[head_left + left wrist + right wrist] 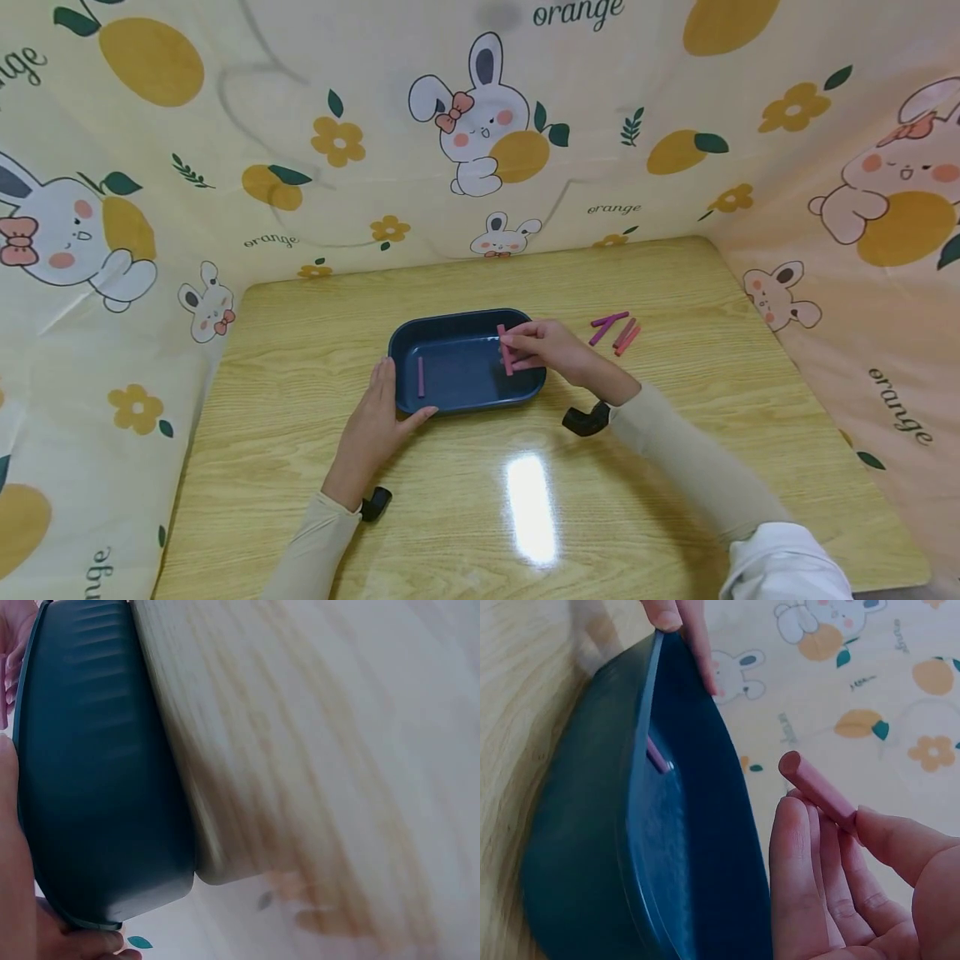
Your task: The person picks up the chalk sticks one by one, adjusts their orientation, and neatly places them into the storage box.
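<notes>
A dark blue oblong tray (467, 407) sits on the table, a thin purple stick (421, 377) lying inside near its left end. My left hand (380, 417) rests against that end, its fingers along the outer wall and its thumb at the near rim. Over the tray's right part, my right hand (551, 346) pinches a pink stick (821, 793) between thumb and fingers. This stick is short and straight with a flat end, like a piece of chalk, and is held tilted above the tray floor.
To the right of the tray lie several more sticks (621, 332), purple and reddish pink, some crossing. The wood-grain table (315, 333) meets a printed cloth (360, 67) with rabbits and oranges at its back and sides. Glare shows near the table's front.
</notes>
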Motion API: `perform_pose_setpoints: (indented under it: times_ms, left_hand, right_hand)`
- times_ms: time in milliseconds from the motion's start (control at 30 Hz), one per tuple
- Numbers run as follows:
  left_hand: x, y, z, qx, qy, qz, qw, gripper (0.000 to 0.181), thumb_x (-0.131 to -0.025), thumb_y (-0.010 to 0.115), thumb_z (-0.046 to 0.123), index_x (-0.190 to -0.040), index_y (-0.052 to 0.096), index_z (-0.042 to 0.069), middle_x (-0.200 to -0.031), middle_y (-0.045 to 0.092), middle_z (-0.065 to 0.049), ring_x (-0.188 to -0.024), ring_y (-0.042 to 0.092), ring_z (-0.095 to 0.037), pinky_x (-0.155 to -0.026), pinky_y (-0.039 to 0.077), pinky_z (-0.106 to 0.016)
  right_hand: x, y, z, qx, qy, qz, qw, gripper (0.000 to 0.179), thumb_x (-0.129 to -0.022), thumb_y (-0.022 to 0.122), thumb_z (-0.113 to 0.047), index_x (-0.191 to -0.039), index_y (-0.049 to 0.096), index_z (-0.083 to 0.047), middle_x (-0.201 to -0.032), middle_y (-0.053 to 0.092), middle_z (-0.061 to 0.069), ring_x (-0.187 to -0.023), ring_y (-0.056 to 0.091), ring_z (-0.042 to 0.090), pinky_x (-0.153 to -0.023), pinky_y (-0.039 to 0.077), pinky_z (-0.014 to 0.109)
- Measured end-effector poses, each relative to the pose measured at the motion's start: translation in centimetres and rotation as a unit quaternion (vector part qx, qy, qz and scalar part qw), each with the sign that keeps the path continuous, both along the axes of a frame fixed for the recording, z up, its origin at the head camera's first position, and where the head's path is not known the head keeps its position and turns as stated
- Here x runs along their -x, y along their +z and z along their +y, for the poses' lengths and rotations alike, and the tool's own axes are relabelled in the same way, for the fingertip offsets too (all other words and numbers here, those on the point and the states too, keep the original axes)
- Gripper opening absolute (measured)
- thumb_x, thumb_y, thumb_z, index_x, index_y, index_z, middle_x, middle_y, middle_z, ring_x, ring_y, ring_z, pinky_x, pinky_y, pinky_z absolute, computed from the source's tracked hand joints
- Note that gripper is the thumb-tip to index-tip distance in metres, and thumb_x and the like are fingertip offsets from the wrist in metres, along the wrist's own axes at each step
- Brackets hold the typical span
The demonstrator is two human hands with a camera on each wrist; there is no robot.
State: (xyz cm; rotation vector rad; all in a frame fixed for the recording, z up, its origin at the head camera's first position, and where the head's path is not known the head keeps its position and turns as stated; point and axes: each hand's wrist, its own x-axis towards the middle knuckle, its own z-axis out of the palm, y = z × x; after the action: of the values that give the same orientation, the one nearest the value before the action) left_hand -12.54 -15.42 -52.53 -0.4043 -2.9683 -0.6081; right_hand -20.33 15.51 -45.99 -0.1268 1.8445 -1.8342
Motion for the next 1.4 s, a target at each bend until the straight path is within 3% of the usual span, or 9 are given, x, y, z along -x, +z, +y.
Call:
perform_pose_setpoints:
  times_ms: [500, 833, 1400]
  left_hand:
    - [0.0, 0.4, 0.1, 0.006, 0.007, -0.004, 0.9999, 0.108, -0.079, 0.045, 0.075, -0.148, 0.008, 0.0, -0.152, 0.014, -0.019, -0.14, 0.012, -0.03, -0.107, 0.024, -0.046]
    - [0.0, 0.4, 0.1, 0.008, 0.007, -0.001, 0.9999, 0.108, -0.079, 0.043, 0.075, -0.148, 0.008, 0.0, -0.152, 0.016, -0.02, -0.139, 0.013, -0.031, -0.107, 0.024, -0.047]
    - [0.1, -0.1, 0.1, 0.006, 0.014, -0.009, 0.9998, 0.108, -0.078, 0.039, 0.077, -0.149, 0.006, 0.002, -0.153, 0.013, -0.017, -0.14, 0.009, -0.026, -0.108, 0.023, -0.044]
  right_hand:
    - [0.1, -1.2, -3.5, 0.022, 0.008, 0.005, 0.9997, 0.043, -0.092, 0.06, -0.019, -0.119, 0.054, 0.015, -0.111, 0.056, 0.035, -0.082, 0.067, 0.022, -0.075, 0.053, 0.036]
    - [0.2, -2.4, -6.4, 0.015, 0.0, -0.002, 0.9999, 0.033, -0.09, 0.063, -0.016, -0.111, 0.062, 0.009, -0.091, 0.068, 0.015, -0.078, 0.067, 0.02, -0.073, 0.054, 0.036]
    - [1.1, -4.6, -9.2, -0.01, -0.013, -0.015, 0.9997, 0.031, -0.091, 0.061, -0.018, -0.111, 0.064, 0.006, -0.092, 0.068, 0.014, -0.077, 0.067, 0.018, -0.072, 0.054, 0.032]
